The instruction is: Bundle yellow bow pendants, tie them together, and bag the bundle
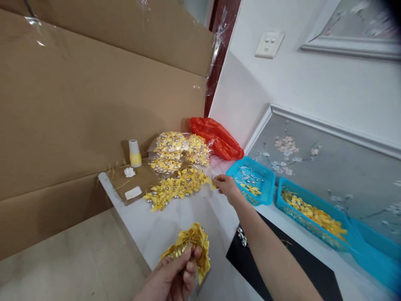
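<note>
My left hand (178, 271) is closed round the gold stems of a bunch of yellow artificial flowers (200, 242), low in the view near the table's front edge. Farther out, my right hand (226, 187) pinches a single yellow flower (213, 182) at the right end of a flower pile (175, 188). Silver beads show among the yellow petals of that pile. Just behind it lie clear plastic bags (171, 152) filled with more of the same flowers.
Blue baskets along the wall hold silver-tipped stems (250, 177) and yellow petals (313, 215). A black mat (300, 267) with silver beads (242, 237) lies under my right forearm. A red plastic bag (216, 138), a thread cone (134, 154) and a brown board (120, 184) are at the back. Cardboard (94, 92) stands left.
</note>
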Motion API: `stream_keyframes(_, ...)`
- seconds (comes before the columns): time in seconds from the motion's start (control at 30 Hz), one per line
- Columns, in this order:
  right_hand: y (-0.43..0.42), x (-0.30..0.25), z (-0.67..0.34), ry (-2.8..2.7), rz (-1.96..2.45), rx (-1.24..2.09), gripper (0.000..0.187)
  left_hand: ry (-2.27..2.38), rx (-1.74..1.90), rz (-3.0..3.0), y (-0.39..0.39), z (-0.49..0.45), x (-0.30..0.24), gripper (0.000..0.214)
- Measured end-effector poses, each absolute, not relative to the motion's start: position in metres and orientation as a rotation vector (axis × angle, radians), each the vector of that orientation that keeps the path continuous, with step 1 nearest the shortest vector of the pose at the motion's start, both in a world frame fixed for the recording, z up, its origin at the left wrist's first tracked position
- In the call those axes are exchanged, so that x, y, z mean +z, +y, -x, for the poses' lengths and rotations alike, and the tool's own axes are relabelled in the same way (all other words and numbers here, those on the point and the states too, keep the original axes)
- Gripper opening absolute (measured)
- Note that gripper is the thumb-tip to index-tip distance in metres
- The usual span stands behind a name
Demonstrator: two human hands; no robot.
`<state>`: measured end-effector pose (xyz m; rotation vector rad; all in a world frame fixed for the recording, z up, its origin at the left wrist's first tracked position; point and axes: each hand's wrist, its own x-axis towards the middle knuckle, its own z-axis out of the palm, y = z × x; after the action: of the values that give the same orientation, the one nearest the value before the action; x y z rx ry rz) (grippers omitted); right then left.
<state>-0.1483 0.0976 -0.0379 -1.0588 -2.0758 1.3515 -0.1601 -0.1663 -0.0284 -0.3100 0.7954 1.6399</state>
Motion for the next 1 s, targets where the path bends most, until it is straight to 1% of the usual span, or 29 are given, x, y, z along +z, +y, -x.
stream_keyframes(0.1, 0.091, -0.027, 0.116, -2.0, 0.96, 1.49, 0.022, 0.82, 1.654, 0.307, -0.163, 0.158, -0.029, 0.011)
stream_keyframes(0.23, 0.074, -0.013, 0.076, -1.92, 0.846, 1.634, 0.035, 0.799, 1.685, 0.29, -0.156, 0.154, -0.029, 0.013)
stream_keyframes(0.3, 0.062, -0.006, 0.06, -1.891, 0.811, 1.674, 0.038, 0.792, 1.69, 0.277, -0.151, 0.151, -0.028, 0.014)
stream_keyframes(0.4, 0.043, 0.0, 0.041, -1.872, 0.777, 1.695, 0.036, 0.784, 1.684, 0.27, -0.146, 0.146, -0.027, 0.013)
stream_keyframes(0.5, 0.023, -0.002, 0.03, -1.894, 0.76, 1.675, 0.03, 0.781, 1.682, 0.27, -0.145, 0.141, -0.026, 0.013)
stream_keyframes(0.57, 0.007, -0.009, 0.026, -1.955, 0.766, 1.551, 0.023, 0.787, 1.691, 0.263, -0.145, 0.138, -0.026, 0.014)
stream_keyframes(0.67, -0.021, -0.018, 0.024, -2.076, 0.711, 1.179, 0.012, 0.798, 1.703, 0.248, -0.145, 0.134, -0.025, 0.013)
stream_keyframes(0.8, -0.051, -0.025, 0.024, -2.25, 0.472, 0.681, 0.021, 0.828, 1.731, 0.241, -0.142, 0.131, -0.026, 0.01)
stream_keyframes(0.9, -0.063, -0.028, 0.026, -2.328, 0.423, 0.382, 0.018, 0.85, 1.763, 0.245, -0.141, 0.129, -0.026, 0.011)
stream_keyframes(1.0, -0.067, -0.031, 0.029, -2.372, 0.438, 0.219, 0.015, 0.867, 1.768, 0.269, -0.141, 0.128, -0.025, 0.011)
